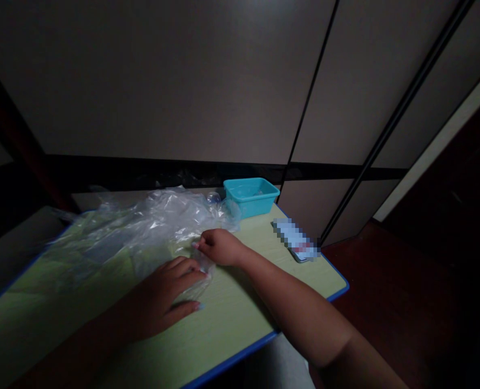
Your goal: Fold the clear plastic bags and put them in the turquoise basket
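Observation:
A small clear plastic bag (201, 283) lies on the green table (240, 302) between my hands. My right hand (219, 247) pinches its far edge, fingers closed. Over its near left part rests my left hand (170, 292), with the thumb spread away from the fingers. Beyond and to the left of my hands, a large loose heap of clear plastic bags (175, 210) covers much of the tabletop.
A turquoise basket (251, 205) stands at the table's back edge, touching the plastic heap. A phone (296, 240), partly pixelated, lies near the right edge. Cabinet doors (183, 81) rise behind the table.

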{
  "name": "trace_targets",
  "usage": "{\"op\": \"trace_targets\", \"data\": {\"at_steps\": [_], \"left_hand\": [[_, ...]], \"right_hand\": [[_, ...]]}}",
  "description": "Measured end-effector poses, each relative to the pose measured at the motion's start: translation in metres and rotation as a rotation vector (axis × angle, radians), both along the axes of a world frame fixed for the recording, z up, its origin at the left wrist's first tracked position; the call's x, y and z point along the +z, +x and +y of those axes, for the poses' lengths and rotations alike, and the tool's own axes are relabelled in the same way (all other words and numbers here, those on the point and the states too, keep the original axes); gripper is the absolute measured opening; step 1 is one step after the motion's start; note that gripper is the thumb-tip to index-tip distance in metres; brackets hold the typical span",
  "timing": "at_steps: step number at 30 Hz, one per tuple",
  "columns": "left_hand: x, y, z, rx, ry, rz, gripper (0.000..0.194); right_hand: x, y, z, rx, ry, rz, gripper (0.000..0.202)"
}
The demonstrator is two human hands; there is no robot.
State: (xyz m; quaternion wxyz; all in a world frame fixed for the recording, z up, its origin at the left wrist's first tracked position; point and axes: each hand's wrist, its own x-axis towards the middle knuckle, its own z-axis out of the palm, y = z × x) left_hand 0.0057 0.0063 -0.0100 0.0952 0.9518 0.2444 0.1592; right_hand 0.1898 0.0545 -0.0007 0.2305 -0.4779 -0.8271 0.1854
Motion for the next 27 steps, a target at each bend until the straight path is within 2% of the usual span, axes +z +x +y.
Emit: {"op": "trace_targets", "data": {"at_steps": [7, 15, 27], "left_hand": [[0.003, 0.002, -0.003, 0.005, -0.023, 0.014, 0.038], [0.007, 0.004, -0.008, 0.023, -0.031, 0.019, 0.037], [0.006, 0.003, -0.009, 0.042, -0.029, 0.041, 0.037]], "right_hand": [[0.0, 0.0, -0.003, 0.029, 0.014, 0.06, 0.025], [-0.009, 0.001, 0.002, 0.022, -0.023, 0.164, 0.022], [-0.013, 0.0, 0.003, 0.056, -0.024, 0.232, 0.023]]}}
